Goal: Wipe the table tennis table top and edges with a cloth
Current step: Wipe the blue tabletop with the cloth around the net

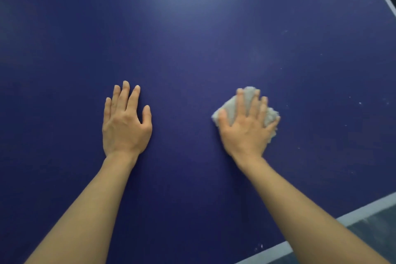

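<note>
Head view: the left hand [126, 120] lies flat, fingers straight, on the blue worktop [192, 38]. Well apart, the right hand [246, 126] presses the crumpled grey cloth [246, 100] down with spread fingers. White specks dot the worktop's right side.

Dark blue table top [192, 38], pale grey cloth [249, 94]

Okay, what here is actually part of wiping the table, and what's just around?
Part of the job: cloth under the right hand; blue table top; white edge line; white specks.
Just around: left hand resting flat; floor.
</note>
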